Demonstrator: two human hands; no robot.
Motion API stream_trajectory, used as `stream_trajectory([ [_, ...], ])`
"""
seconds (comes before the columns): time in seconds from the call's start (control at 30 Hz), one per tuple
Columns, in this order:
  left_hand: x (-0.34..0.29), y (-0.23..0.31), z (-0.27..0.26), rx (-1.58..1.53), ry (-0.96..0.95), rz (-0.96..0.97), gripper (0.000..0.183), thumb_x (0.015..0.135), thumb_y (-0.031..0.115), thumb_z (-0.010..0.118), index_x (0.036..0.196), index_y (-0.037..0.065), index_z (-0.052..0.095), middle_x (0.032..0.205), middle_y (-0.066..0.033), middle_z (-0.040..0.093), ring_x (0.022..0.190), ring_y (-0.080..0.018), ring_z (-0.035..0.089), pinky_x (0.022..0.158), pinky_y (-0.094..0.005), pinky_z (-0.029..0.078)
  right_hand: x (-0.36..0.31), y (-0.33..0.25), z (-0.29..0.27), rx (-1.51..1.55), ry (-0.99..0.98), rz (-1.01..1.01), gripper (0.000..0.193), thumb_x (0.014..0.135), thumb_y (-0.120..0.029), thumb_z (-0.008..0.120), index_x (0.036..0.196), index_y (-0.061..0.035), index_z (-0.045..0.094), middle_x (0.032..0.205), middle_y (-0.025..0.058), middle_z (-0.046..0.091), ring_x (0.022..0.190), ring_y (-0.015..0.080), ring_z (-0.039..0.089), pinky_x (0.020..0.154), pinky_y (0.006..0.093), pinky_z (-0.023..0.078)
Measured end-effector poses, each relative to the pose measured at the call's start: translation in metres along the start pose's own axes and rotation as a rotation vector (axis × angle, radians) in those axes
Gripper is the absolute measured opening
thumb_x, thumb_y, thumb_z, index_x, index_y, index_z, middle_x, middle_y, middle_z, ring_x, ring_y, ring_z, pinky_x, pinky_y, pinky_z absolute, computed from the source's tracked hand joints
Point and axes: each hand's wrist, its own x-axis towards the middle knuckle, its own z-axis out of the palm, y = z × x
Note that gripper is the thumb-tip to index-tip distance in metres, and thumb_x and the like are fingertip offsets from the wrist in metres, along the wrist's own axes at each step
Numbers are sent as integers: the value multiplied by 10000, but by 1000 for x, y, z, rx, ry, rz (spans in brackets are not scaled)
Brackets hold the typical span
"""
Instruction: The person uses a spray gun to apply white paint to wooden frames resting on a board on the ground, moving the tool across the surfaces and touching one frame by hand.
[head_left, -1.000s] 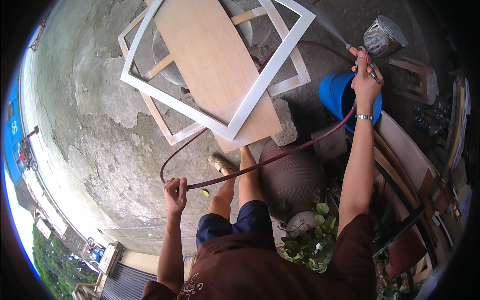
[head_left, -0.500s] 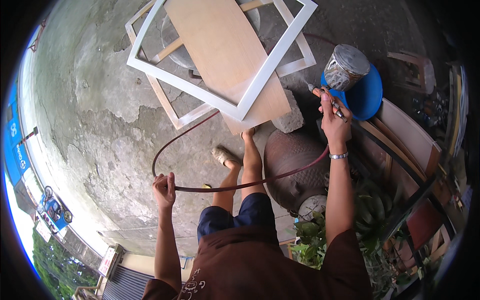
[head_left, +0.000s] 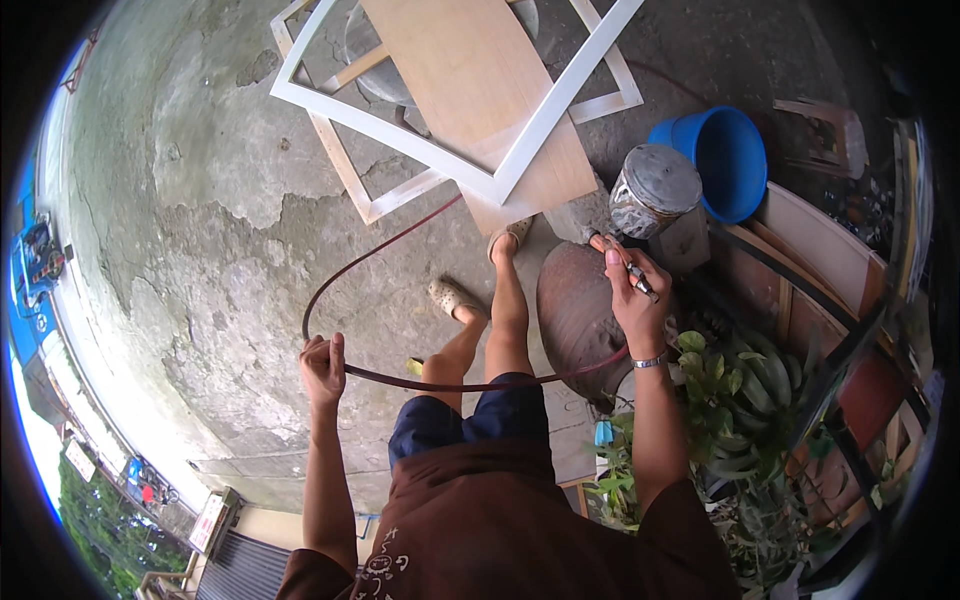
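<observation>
My right hand (head_left: 641,300) is closed round the handle of a spray gun (head_left: 622,262). Its large grey, paint-smeared cup (head_left: 655,190) hangs beyond my fingers, by the near right end of a plywood panel (head_left: 470,80). A dark red hose (head_left: 450,387) loops across in front of my legs between my two hands. On the left, my left hand (head_left: 323,368) is wrapped round that hose, thumb up. Ahead, a white-painted frame (head_left: 420,148) lies over the panel, and a partly whitened wooden frame (head_left: 345,172) sits below them.
A blue bucket (head_left: 740,165) stands beyond the cup. Close to my right leg is a big brown jar (head_left: 575,300). Leafy plants (head_left: 745,390) and leaning boards (head_left: 825,235) crowd the right side. Cracked concrete floor (head_left: 220,200) spreads to the left.
My right hand has brought the spray gun and its cup left and nearer to me, away from the bucket. The left hand keeps its hold on the hose. The view has shifted slightly.
</observation>
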Motion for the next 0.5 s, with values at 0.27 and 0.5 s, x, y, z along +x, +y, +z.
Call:
stream_trajectory([
  [0.27, -11, -11, -6, -3, -2, 0, 553, 1009, 219, 610, 548, -17, 414, 499, -142, 342, 516, -276, 319, 599, -405, 306, -46, -37, 0, 16, -230, 15, 140, 953, -123, 704, 1053, -52, 771, 884, 103, 744, 708, 225, 708, 622, 318, 525],
  [0.5, 2, 2, 0, 57, -6, 34, 608, 1038, 308, 590, 526, 4, 466, 480, -93, 395, 518, -222, 375, 569, -381, 316, 8, -23, 3, -57, -113, 5, 167, 979, -163, 687, 1036, -31, 771, 829, 113, 730, 674, 200, 677, 613, 309, 513],
])
